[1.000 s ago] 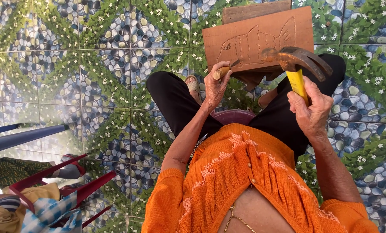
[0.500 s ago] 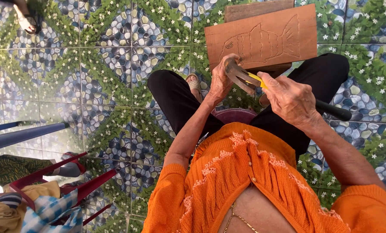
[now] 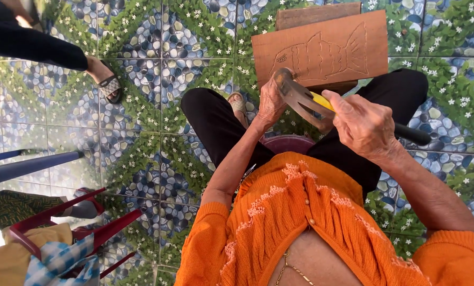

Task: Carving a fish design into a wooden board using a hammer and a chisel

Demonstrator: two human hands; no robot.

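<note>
Down from its raised swing, the hammer [image 3: 300,98] now meets the left hand [image 3: 271,100] by the fish-carved board [image 3: 321,50] on the lap — right hand [image 3: 361,124] gripping the handle. Left's hold is hidden. Short, light taps suit best.

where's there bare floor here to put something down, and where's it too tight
Bare tiled floor lies between the wooden board and the other person's sandalled foot, and again left of the black-trousered leg, above the red chair. A strip right of the board is free too. It is crowded at the board's lower edge, where the left hand, hammer and right hand meet.
</note>
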